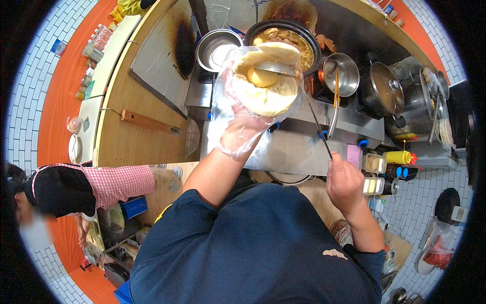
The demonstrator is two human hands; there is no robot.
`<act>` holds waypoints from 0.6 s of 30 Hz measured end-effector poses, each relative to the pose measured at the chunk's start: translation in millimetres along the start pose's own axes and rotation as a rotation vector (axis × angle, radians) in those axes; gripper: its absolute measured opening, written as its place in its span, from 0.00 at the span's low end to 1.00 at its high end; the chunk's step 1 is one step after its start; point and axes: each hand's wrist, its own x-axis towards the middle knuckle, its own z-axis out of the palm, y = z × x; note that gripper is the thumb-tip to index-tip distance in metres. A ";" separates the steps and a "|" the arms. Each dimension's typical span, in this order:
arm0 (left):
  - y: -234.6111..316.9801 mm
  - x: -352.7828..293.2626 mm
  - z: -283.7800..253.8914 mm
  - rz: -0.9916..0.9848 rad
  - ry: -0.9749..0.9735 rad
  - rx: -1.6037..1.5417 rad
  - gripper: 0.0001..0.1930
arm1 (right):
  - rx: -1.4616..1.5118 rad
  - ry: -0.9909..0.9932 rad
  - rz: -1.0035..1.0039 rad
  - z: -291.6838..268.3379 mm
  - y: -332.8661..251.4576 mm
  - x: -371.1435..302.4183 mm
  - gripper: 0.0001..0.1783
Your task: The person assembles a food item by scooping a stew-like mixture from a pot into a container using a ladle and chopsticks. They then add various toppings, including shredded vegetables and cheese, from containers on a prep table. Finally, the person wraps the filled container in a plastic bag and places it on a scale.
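In a clear plastic glove, my left hand (242, 126) holds a split round flatbread (268, 101) open, with its top half folded up. A peeled brownish egg (260, 78) sits between the halves. My right hand (346, 182) is closed around the end of a long thin ladle handle (318, 122). The metal ladle bowl (277, 68) reaches into the bread beside the egg. Just beyond the bread stands a black pot (317, 57) of brown stew with eggs and chunks in it. Most of my gloved fingers are behind the bread and plastic.
A steel bowl (200, 50) stands left of the black pot. To the right are a saucepan (349, 76) with chopsticks (336, 91) across it and a lidded pot (387, 91). A yellow squeeze bottle (397, 157) lies near small containers. Another person (119, 185) works at far left.
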 end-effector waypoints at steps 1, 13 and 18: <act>-0.9 -3.5 3.9 -0.051 -0.060 -0.026 0.39 | -0.003 -0.008 -0.012 0.0 0.1 -0.2 0.19; 0.7 -5.6 15.3 -0.170 0.040 -0.063 0.39 | -0.115 -0.190 -0.177 -19.7 26.4 10.4 0.16; -4.1 -0.7 20.0 -0.090 -0.017 -0.085 0.37 | 0.126 0.046 0.032 -2.5 18.5 15.3 0.16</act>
